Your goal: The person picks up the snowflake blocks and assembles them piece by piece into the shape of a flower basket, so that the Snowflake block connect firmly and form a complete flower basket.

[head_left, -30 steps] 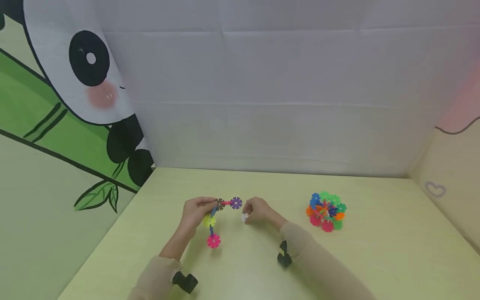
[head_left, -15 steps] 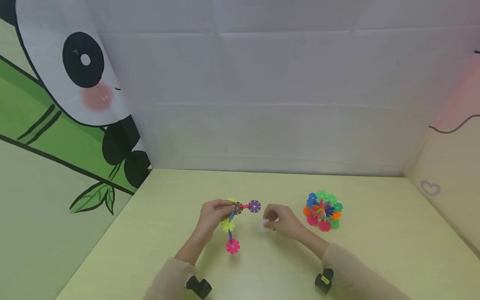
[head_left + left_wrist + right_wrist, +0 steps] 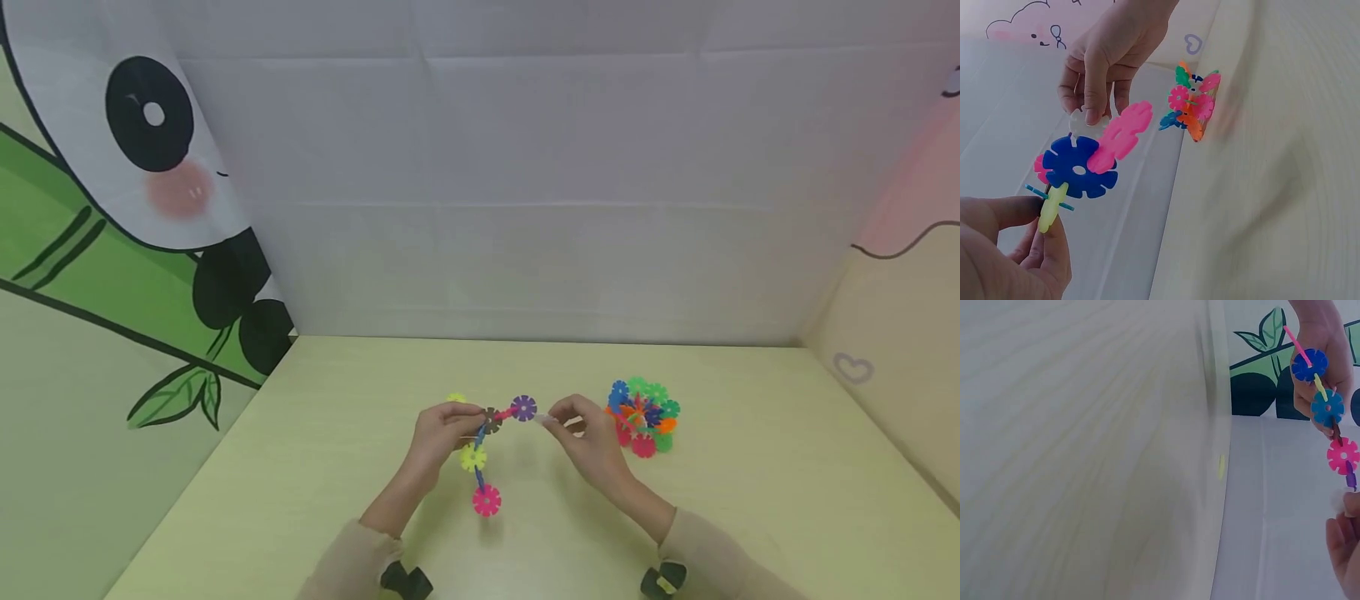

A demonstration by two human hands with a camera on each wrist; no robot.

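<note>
My left hand (image 3: pixel 441 437) pinches a bent chain of slotted plastic snowflake discs near its middle. A pink disc (image 3: pixel 487 501) hangs at the chain's lower end, below a yellow disc (image 3: pixel 473 457). At the other end, a purple disc (image 3: pixel 524 407) points toward my right hand (image 3: pixel 596 442). Between the right thumb and fingers is a white snowflake disc (image 3: pixel 1087 125), its edge right at the purple disc's rim. In the right wrist view, dark blue (image 3: pixel 1310 365), light blue (image 3: pixel 1327 407) and pink discs show along the chain; the white disc is blurred there.
A cluster of multicoloured snowflake discs (image 3: pixel 642 417) sits on the table to the right, behind my right hand. A yellow piece (image 3: pixel 455 397) lies beyond my left hand. The pale table (image 3: pixel 360 375) ends at a white cloth backdrop (image 3: pixel 525 208).
The left hand has shifted right in the view with the chain. The right hand first moved right, then brought the white disc up to the purple disc's edge.
</note>
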